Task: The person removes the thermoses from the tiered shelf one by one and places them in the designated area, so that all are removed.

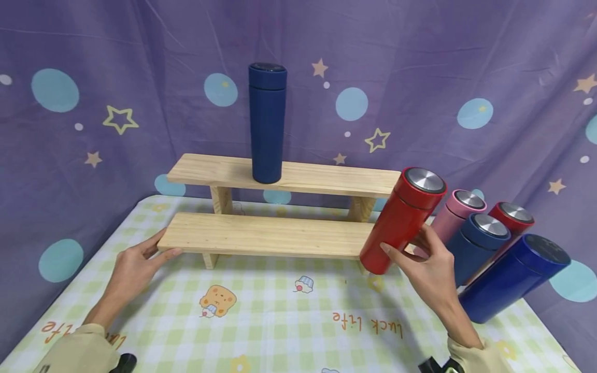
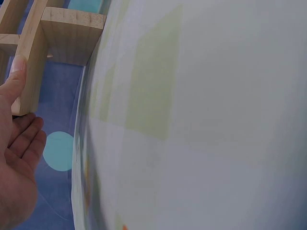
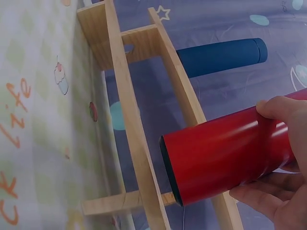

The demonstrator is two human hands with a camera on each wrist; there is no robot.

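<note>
My right hand (image 1: 431, 267) grips a red thermos bottle (image 1: 403, 220) with a silver lid. The bottle tilts, its base in front of the right end of the two-tier wooden shelf (image 1: 270, 235). In the right wrist view, its dark-rimmed base points toward the shelf, and my thumb and fingers lie on opposite sides of the red body. My left hand (image 1: 132, 269) holds the left end of the lower board, thumb at the front edge and fingers around the end. A dark blue thermos bottle (image 1: 268, 124) stands upright on the upper board, left of its middle.
To the right stand several more bottles: a pink one (image 1: 457, 212), a blue one with a silver lid (image 1: 480, 246), another red one (image 1: 515, 217) and a glossy blue one (image 1: 513, 280). A checked tablecloth (image 1: 280, 321) covers the table, with a purple curtain (image 1: 186, 52) behind.
</note>
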